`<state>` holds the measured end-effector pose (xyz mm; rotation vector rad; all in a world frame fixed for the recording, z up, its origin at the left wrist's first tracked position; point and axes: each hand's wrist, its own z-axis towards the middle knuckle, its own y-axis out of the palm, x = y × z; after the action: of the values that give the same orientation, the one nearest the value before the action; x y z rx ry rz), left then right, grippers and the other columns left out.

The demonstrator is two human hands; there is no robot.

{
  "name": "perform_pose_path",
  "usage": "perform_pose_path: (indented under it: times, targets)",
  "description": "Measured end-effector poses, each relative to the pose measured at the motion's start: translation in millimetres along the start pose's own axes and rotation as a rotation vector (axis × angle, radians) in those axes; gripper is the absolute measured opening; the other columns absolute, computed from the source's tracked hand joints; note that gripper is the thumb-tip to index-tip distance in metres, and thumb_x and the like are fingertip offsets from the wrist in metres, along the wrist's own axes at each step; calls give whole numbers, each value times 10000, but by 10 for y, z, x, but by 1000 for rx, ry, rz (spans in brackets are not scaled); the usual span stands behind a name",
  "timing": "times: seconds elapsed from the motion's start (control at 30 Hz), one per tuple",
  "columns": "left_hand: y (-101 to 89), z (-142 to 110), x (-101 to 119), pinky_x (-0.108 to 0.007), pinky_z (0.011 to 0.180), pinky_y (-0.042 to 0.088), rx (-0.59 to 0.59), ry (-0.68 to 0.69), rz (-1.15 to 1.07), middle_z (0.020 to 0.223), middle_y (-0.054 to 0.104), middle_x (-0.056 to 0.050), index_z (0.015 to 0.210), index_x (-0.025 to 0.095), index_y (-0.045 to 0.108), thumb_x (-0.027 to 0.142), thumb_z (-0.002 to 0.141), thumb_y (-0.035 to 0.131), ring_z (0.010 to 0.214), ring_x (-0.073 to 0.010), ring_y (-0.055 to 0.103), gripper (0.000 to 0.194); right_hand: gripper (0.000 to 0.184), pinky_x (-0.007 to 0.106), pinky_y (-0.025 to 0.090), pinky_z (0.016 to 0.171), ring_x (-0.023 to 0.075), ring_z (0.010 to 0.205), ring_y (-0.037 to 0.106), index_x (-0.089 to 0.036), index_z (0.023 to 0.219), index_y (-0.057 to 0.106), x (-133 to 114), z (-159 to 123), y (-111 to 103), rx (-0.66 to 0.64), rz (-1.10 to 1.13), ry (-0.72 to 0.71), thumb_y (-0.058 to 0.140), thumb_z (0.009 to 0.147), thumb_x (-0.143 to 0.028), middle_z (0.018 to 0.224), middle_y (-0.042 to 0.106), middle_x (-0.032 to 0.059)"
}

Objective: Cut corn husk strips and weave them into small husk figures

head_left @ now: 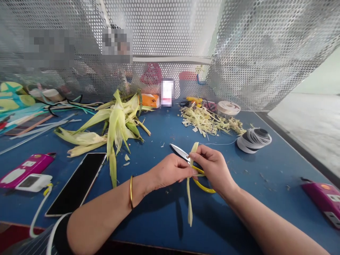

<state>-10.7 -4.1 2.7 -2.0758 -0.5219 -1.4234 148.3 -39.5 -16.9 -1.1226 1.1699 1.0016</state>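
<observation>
Together, the left hand (170, 170) and right hand (216, 168) pinch a pale husk strip (189, 205) hanging toward six o'clock and partly cover yellow-handled scissors (180, 152). Husks (117, 120) lie at ten, a thread spool (251, 141) at two, an orange packet (147, 101) at eleven, its marking unreadable.

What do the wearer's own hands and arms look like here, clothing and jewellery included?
The left hand is ungloved, with a gold bangle at its wrist and a dark striped sleeve with a black edge. The right hand is ungloved, no sleeve visible.
</observation>
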Motion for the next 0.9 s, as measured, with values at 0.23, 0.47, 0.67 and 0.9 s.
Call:
perform_pose_path:
  times: [0.23, 0.47, 0.67, 0.9]
  targets:
    - [-24, -9, 1, -242, 458, 231, 30, 9, -64, 511, 448, 36, 787, 143, 760, 480, 828, 604, 469, -77, 337, 374, 315, 263, 326, 494, 111, 500, 404, -212, 610, 529, 14, 13, -1, 41, 41, 1, 669, 779, -438, 535, 482, -44]
    - [-13, 9, -11, -243, 471, 227, -7, -5, -134, 494, 418, 44, 783, 137, 746, 467, 828, 616, 476, -79, 333, 358, 310, 259, 338, 514, 117, 535, 430, -206, 618, 547, 14, 30, -10, 50, 13, -17, 667, 783, -438, 566, 505, -34]
    - [-67, 49, -26, -242, 493, 265, 132, -3, -339, 531, 494, 19, 725, 144, 657, 573, 858, 534, 485, -81, 369, 465, 428, 306, 475, 714, 211, 824, 629, -193, 855, 721, -143, 131, -171, -47, -14, -4, 603, 792, -600, 838, 702, 54]
    - [-129, 29, 9, -239, 495, 262, 169, -9, -294, 538, 463, 44, 664, 154, 593, 553, 774, 640, 497, -73, 364, 416, 251, 273, 426, 640, 161, 667, 571, -203, 714, 707, -157, 143, -243, -228, -318, -98, 641, 806, -427, 675, 673, 4]
